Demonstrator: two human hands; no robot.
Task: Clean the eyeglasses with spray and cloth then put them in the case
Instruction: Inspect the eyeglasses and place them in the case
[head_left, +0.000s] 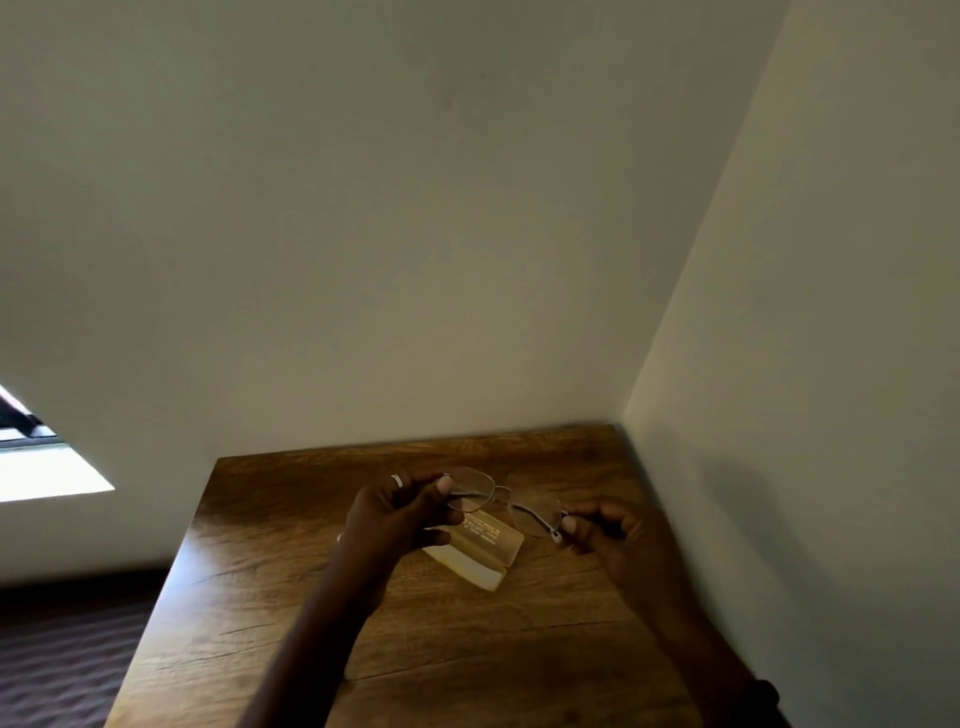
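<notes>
Thin-rimmed eyeglasses (503, 500) with clear lenses hang above the wooden table (260, 597), held at both ends. My left hand (395, 514), with a ring on one finger, pinches the left hinge. My right hand (615, 530) pinches the right hinge. Under the glasses lies a translucent yellowish case (483, 553), open, with printed text on its lid; my left hand covers its left end. No spray bottle or cloth is in view.
The table stands in a corner, with a pale wall (415, 260) behind it and another wall (831, 364) along its right edge. A dark floor (62, 660) lies to the left, below a bright window (47, 473).
</notes>
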